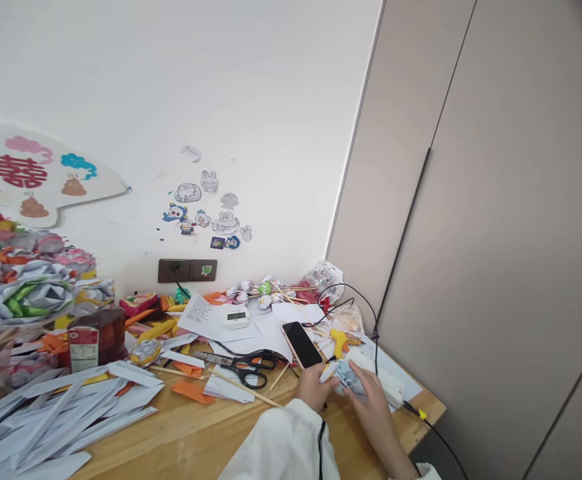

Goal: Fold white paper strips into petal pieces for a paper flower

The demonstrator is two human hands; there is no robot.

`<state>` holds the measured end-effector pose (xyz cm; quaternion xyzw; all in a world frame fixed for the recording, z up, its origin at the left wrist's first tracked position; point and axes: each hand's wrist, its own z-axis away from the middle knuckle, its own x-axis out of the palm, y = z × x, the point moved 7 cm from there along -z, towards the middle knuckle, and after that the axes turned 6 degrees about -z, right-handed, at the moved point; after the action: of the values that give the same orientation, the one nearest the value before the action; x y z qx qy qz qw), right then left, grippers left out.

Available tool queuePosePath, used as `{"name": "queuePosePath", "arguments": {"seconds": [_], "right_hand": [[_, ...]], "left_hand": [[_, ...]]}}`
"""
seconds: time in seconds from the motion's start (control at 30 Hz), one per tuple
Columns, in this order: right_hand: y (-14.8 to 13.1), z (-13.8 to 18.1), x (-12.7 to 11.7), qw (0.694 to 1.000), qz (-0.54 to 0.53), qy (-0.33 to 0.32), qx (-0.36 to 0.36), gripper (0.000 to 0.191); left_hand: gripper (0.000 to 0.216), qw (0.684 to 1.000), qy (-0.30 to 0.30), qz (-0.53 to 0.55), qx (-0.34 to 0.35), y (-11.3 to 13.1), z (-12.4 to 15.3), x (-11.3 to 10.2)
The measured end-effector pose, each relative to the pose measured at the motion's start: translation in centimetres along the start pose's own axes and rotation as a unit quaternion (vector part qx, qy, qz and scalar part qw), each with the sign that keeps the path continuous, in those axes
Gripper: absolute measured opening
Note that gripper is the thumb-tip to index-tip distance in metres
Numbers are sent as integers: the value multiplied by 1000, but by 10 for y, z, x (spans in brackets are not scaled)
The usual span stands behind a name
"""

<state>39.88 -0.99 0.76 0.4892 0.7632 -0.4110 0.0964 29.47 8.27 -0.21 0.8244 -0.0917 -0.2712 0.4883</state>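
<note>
A pale blue and white paper flower (347, 377) sits between my two hands, just above the front right of the table. My right hand (373, 399) curls around its right side, thumb and fingers closed on it. Against its left side, my left hand (313, 389) pinches a narrow white folded paper strip (327, 372); whether that strip is joined to the flower I cannot tell. Beyond my left hand lies a phone (303, 345) with a dark screen. A yellow glue gun (339, 343) rests behind the flower, and a white power strip (383, 381) is beside my right hand.
Black-handled scissors (251, 363), a wooden stick (248, 387) and a white timer (237, 318) lie left of my hands. Folded white paper strips (55, 420) pile at the left near a dark red bottle (95, 337) and paper flowers (31, 293). A black cable (443, 440) hangs off the right edge.
</note>
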Motion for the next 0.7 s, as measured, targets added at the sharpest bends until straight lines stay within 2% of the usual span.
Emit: {"name": "queuePosePath", "arguments": {"seconds": [0.1,0.17,0.27,0.33,0.4,0.47,0.6,0.7], "right_hand": [[-4,1,-5,999,22,28,-7,29],[-8,1,-5,998,46,38,-20,29],[-10,1,4,996,72,19,-47,37],[-8,1,11,995,77,-11,-68,32],[-8,2,15,991,90,-20,-92,28],[-8,3,15,986,118,-11,-119,27],[-12,7,25,970,165,-41,-174,36],[-20,8,25,968,161,-12,-191,35]], "left_hand": [[20,1000,-3,-9,-5,-1,1,1],[18,1000,-8,-15,-6,0,2,2],[15,1000,-14,-24,-5,3,5,2],[15,1000,-8,-30,-3,8,8,-1],[23,999,7,-34,-2,13,12,-6],[23,998,33,-40,-20,15,16,-13],[19,994,82,-23,-62,14,30,-26],[18,990,113,6,-80,13,44,-46]]}}
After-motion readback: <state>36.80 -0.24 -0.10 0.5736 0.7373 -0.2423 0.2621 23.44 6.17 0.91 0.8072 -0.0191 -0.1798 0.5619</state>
